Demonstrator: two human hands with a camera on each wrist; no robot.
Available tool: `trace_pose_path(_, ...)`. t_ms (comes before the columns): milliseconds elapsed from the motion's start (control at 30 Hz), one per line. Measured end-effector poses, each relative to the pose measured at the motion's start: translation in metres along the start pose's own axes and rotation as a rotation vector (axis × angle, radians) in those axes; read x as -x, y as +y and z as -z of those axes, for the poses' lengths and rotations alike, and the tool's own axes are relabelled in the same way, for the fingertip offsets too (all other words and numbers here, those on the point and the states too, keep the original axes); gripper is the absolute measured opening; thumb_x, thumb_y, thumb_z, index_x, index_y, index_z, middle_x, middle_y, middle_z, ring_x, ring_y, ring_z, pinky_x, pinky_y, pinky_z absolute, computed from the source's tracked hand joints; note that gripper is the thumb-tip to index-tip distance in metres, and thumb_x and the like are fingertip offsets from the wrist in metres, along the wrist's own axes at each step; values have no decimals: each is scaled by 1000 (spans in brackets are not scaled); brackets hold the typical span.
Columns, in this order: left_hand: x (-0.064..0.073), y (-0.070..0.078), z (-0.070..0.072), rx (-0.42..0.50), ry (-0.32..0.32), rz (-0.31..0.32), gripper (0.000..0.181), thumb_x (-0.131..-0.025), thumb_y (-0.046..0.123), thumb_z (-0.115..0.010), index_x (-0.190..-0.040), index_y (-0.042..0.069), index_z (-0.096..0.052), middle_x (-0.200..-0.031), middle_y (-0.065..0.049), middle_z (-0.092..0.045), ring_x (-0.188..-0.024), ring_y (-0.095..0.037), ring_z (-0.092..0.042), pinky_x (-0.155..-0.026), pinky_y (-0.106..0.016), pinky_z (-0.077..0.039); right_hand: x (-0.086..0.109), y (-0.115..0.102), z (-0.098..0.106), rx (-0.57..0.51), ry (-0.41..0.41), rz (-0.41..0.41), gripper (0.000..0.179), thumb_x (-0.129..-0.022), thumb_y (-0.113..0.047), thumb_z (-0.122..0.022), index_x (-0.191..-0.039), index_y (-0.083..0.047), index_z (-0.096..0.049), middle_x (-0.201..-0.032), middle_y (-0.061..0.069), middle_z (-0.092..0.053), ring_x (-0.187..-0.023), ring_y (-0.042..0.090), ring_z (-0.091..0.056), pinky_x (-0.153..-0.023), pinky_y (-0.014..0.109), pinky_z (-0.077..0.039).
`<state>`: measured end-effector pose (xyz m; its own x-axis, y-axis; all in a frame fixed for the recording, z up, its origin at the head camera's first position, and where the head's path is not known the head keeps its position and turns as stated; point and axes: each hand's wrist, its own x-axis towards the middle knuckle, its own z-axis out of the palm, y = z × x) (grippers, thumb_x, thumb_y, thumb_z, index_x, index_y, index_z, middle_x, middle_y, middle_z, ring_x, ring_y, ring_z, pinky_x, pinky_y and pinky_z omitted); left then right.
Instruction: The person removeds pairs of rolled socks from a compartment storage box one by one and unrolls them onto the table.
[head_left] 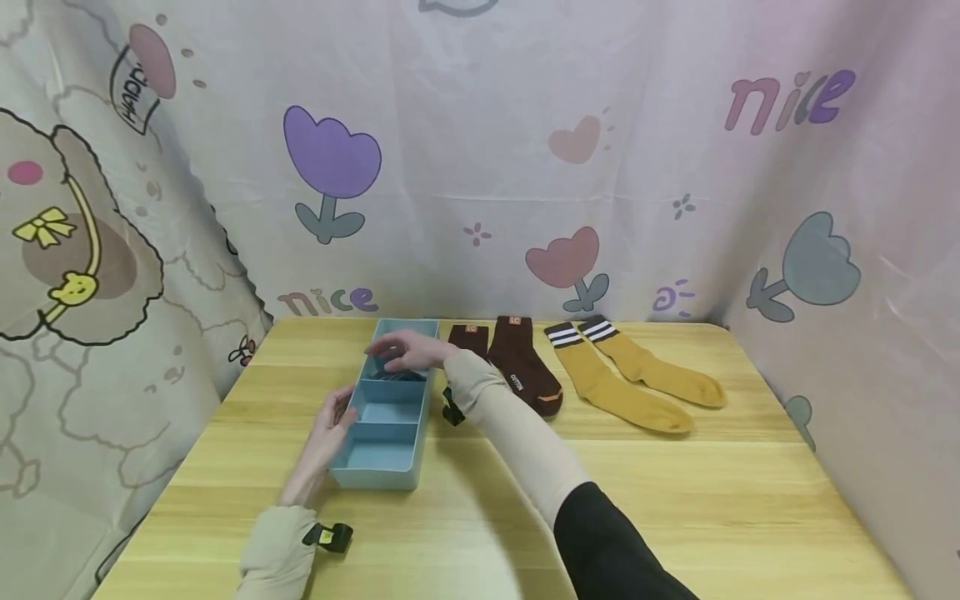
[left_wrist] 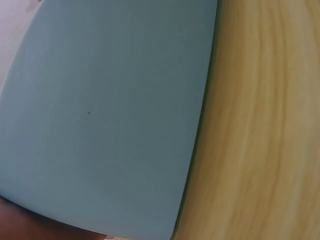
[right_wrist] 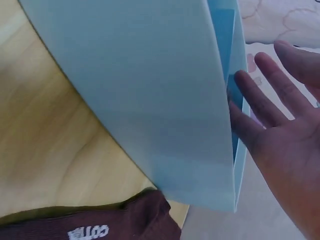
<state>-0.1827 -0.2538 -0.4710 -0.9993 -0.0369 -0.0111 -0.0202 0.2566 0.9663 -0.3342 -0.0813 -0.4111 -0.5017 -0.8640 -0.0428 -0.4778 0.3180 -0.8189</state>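
Two hands are working at the blue box. Your right hand [head_left: 408,350] is hovering over the far compartment, fingers loosely spread, gripping nothing; at least one fingertip is disappearing behind the right rim. Your left hand [head_left: 330,429] is touching the left wall, thumb side at the rim; whether it is pinching, I cannot tell.

Under your right hand a dark bundle [head_left: 399,376] is lying in the far compartment, partly hidden. It is looking thin, soft and light: best pinched from above by a raised fold.

The blue box [head_left: 375,479] is standing on the left part of the table [head_left: 750,500], running near to far. Its walls are looking like smooth, stiff, light plastic, probably apt to slide when pushed; best held midway along both long walls.

To the box's right, brown socks [head_left: 522,362] are lying near it, yellow socks [head_left: 617,395] farther right. Beyond, a printed curtain [head_left: 465,167] is hanging.
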Motion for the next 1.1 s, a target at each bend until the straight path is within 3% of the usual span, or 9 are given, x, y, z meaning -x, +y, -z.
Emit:
trace_pose_path(167, 4, 4, 3, -10, -3, 52, 51, -106, 0, -33, -154, -9, -18, -163, -30, -21, -154, -42, -18, -125, -55, -18, -14, -7, -5, 87, -39, -20, 46, -99, 5, -52, -144, -1, -50, -150, 15, -52, -142, 31, -47, -117, 34, -41)
trace_pose_path(400, 3, 4, 0, 23, 7, 51, 51, -106, -1, -32, -154, -8, -17, -162, -30, -22, -154, -41, -19, -124, -52, -19, -24, -4, -5, 209, 25, -37, 32, -94, 6, -58, -126, 0, -63, -128, 16, -65, -119, 25, -58, -105, 27, -49)
trace_pose_path(533, 3, 5, -3, 38, 14, 44, 51, -106, -1, -32, -154, -8, -18, -161, -30, -22, -154, -42, -19, -124, -52, -18, -25, 4, -5, 312, -45, -109, 34, -93, 0, -63, -127, -4, -63, -132, 11, -64, -124, 21, -57, -108, 26, -46)
trace_pose_path(700, 2, 5, -6, 54, 10, 36, 50, -106, -2, -32, -153, -9, -18, -162, -31, -22, -153, -43, -19, -125, -53, -18, -23, 8, -5, 326, -138, -169, 39, -95, 0, -59, -134, -5, -59, -143, 12, -58, -135, 22, -52, -116, 29, -40)
trace_pose_path(867, 2, 3, -5, 47, 26, 52, 49, -106, -2, -31, -153, -9, -19, -161, -30, -23, -153, -43, -19, -125, -54, -18, -22, 4, -3, 317, -210, -141, 47, -94, 6, -57, -139, -6, -56, -148, 12, -56, -141, 24, -48, -120, 32, -36)
trace_pose_path(1100, 5, 5, -4, 40, 31, 49, 49, -106, -1, -32, -153, -9, -20, -160, -31, -25, -152, -45, -21, -125, -55, -20, -24, 2, -4, 280, -257, -161, 49, -92, 10, -54, -137, -10, -59, -150, 12, -54, -143, 27, -46, -117, 35, -41)
